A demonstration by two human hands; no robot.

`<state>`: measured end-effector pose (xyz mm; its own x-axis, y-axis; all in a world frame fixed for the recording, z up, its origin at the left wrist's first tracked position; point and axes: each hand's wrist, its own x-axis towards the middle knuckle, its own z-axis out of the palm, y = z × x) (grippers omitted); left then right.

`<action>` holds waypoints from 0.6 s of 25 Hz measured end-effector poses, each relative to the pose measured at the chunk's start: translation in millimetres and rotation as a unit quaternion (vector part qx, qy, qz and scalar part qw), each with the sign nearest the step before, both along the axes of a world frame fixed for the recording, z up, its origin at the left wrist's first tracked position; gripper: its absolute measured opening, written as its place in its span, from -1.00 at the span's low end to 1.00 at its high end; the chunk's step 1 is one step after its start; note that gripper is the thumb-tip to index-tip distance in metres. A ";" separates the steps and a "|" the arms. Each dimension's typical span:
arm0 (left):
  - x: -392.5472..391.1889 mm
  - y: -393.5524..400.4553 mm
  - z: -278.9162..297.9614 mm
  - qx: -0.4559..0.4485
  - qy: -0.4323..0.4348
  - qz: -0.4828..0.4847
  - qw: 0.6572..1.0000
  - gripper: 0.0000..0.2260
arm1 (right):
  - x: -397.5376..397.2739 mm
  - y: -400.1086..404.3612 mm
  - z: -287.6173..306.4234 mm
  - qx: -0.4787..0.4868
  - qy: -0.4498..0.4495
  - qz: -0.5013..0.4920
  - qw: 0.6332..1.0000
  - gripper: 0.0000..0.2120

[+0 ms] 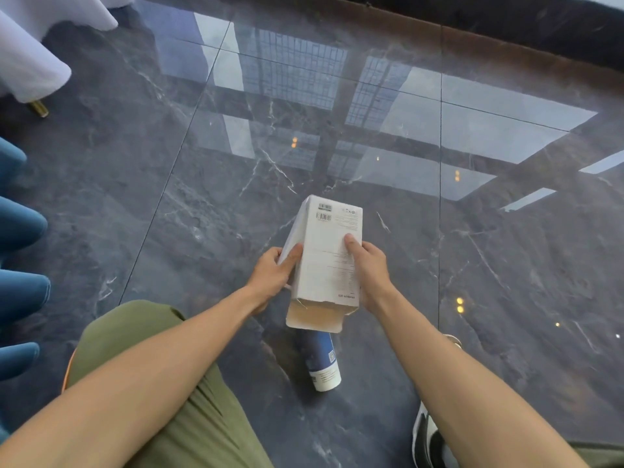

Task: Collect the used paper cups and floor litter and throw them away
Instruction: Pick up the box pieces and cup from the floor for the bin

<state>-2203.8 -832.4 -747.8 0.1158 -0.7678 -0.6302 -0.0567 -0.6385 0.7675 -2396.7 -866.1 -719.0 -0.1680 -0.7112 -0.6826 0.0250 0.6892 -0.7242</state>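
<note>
Glossy dark marble floor point(169, 204), white tablecloth point(30, 62) (upper left), blue chairs point(17, 228).

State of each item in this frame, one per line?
Box: white, held off the floor in both hands, near end open with flaps loose.
Cup: blue and white, lying on its side on the floor, partly under the box.
Left hand: gripping the box's left side.
Right hand: gripping its right side.
</note>
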 end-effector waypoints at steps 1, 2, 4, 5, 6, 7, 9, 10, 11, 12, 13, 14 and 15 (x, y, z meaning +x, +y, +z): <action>-0.3 0.5 4.3 0.011 0.036 -0.004 0.999 -0.40 | 4.5 2.8 -1.8 0.004 0.004 0.002 1.000 -0.57; -0.4 -0.2 7.7 0.019 0.061 -0.012 0.998 -0.28 | 9.3 5.8 -3.6 0.005 0.012 0.005 1.000 -0.53; 1.8 0.2 11.6 0.026 0.092 -0.032 0.995 -0.13 | 18.8 12.7 -5.5 -0.003 0.040 0.018 0.999 -0.54; 3.7 1.3 13.5 0.029 0.102 -0.031 0.994 -0.12 | 21.8 15.3 -6.5 -0.006 0.053 0.026 0.998 -0.56; 6.1 2.7 15.1 0.035 0.111 -0.023 0.993 -0.12 | 23.1 17.7 -7.8 -0.008 0.061 0.034 0.998 -0.56; 8.3 3.6 16.0 0.043 0.121 -0.015 0.992 -0.12 | 23.5 19.7 -8.4 -0.009 0.060 0.039 0.997 -0.56; 12.3 5.0 16.1 0.055 0.136 0.013 0.989 -0.12 | 20.7 25.5 -9.1 -0.015 0.055 0.022 0.998 -0.55; 13.8 4.5 15.3 0.056 0.137 0.037 0.988 -0.14 | 17.8 31.1 -10.7 -0.018 0.062 0.002 0.998 -0.55; 15.5 3.4 15.0 0.054 0.132 0.067 0.988 -0.17 | 13.7 40.1 -13.2 -0.017 0.081 -0.009 0.997 -0.55; 17.7 1.6 15.1 0.050 0.119 0.099 0.987 -0.21 | 9.0 51.2 -16.3 -0.012 0.109 0.006 0.994 -0.54; 20.1 -0.3 14.3 0.044 0.106 0.129 0.985 -0.27 | 3.7 64.3 -19.7 -0.004 0.144 0.059 0.988 -0.47; 22.4 -1.8 12.4 0.037 0.097 0.154 0.983 -0.32 | -1.1 77.8 -24.0 0.006 0.184 0.140 0.973 -0.35; 24.1 -2.7 9.7 0.033 0.092 0.173 0.980 -0.36 | -5.4 89.5 -29.1 0.016 0.226 0.227 0.947 -0.24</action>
<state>-2179.6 -835.1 -738.1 0.2420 -0.6600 -0.7112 0.3066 -0.6434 0.7015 -2402.1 -776.6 -748.1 -0.1309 -0.7608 -0.6356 -0.5867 0.5763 -0.5690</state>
